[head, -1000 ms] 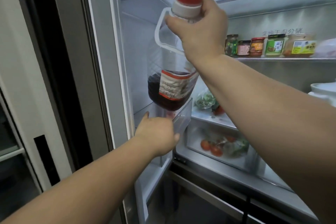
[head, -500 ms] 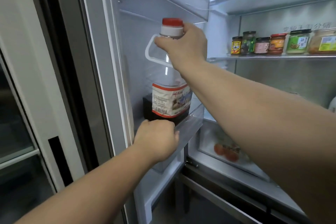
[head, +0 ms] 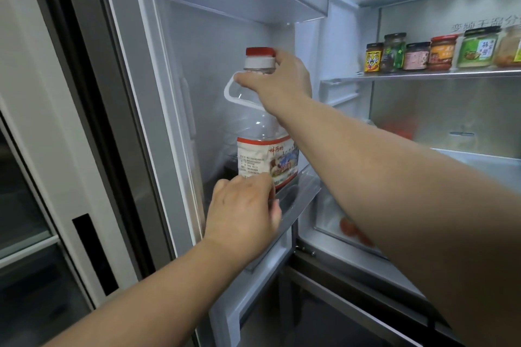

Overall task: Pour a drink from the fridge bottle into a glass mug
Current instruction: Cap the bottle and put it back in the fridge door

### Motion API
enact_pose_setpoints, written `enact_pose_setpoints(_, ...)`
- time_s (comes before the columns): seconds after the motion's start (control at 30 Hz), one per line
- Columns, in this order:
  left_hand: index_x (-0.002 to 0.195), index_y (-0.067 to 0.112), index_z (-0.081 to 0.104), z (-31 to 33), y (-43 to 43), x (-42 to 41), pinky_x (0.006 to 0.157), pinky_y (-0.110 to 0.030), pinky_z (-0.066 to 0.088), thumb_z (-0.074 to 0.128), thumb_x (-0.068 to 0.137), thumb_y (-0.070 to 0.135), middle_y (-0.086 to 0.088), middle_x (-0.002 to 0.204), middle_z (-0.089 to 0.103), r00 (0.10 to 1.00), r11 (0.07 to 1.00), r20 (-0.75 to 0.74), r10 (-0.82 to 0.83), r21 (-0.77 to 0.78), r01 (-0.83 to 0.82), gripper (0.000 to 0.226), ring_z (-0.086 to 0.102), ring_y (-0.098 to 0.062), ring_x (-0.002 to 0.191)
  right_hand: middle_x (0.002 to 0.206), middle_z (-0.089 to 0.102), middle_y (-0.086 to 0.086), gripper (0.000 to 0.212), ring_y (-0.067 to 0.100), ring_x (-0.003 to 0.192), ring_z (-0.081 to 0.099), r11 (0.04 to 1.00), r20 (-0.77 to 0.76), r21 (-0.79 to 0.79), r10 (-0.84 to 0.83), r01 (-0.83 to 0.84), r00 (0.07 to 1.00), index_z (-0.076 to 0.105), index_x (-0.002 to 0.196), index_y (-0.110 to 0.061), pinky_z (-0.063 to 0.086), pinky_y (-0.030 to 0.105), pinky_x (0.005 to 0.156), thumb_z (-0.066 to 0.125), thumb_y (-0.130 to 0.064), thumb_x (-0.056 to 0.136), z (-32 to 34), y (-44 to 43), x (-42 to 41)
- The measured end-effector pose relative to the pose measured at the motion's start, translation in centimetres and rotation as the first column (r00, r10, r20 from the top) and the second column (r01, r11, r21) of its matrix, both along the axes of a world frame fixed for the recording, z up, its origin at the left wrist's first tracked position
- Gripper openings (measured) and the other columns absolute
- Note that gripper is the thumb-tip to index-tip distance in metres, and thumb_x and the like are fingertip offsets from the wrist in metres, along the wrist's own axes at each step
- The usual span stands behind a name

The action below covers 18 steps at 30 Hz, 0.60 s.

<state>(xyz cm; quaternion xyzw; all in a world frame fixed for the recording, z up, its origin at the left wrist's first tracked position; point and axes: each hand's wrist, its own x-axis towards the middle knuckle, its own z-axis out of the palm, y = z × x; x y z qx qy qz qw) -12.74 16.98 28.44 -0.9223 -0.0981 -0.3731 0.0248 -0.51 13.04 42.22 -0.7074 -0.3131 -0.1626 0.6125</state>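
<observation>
My right hand (head: 282,82) gripped the red-capped bottle (head: 265,155) at its neck, bottle upright in the door bin (head: 303,191), while my left hand (head: 242,214) curled over the bin's rim, likely to steady it.

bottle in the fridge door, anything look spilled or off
Nothing stands out. The bottle stands upright in the door bin, red cap on, with no spill visible. The right hand grips its neck; the left hand holds the bin's rim.
</observation>
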Motion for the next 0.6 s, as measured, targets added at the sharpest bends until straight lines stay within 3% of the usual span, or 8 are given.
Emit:
enact_pose_setpoints(0.17,0.078,0.027,0.042,-0.3,-0.1,0.3,0.068,-0.032,0.027,0.057,0.081,0.035,0.011,0.067,0.044,1.0,1.0,0.007,0.002,0.029,-0.002,0.017,0.037,-0.014,0.065,0.093,0.067,-0.01,0.049,0.009,0.083,0.064,1.0,0.002,0.02,-0.003,0.003,1.0,0.063,0.106,-0.028,0.054,0.032,0.079,0.079,-0.05,0.065,-2.2,-0.3,1.0)
enact_pose_setpoints(0.3,0.081,0.024,0.05,-0.3,-0.7,0.5,0.065,-0.032,0.027,0.061,0.077,0.032,0.008,0.063,0.05,1.0,0.999,0.005,-0.006,0.036,0.006,0.014,0.049,-0.018,0.062,0.092,0.062,-0.015,0.049,0.006,0.085,0.06,0.998,0.062,-0.033,0.054,-0.052,0.997,0.058,0.114,-0.029,0.046,0.022,0.071,0.078,-0.047,0.073,-3.1,-0.7,-0.2)
enact_pose_setpoints(0.6,0.087,0.018,0.058,-0.8,-1.9,0.2,0.061,-0.03,0.033,0.057,0.08,0.016,0.002,0.07,0.064,0.997,0.996,-0.007,-0.081,0.022,0.082,0.008,0.058,-0.022,0.058,0.1,0.062,-0.012,0.051,0.009,0.092,0.059,0.988,0.013,-0.083,0.132,-0.13,0.991,0.054,0.12,-0.028,0.045,0.028,0.079,0.075,-0.048,0.078,-2.8,-2.2,0.1)
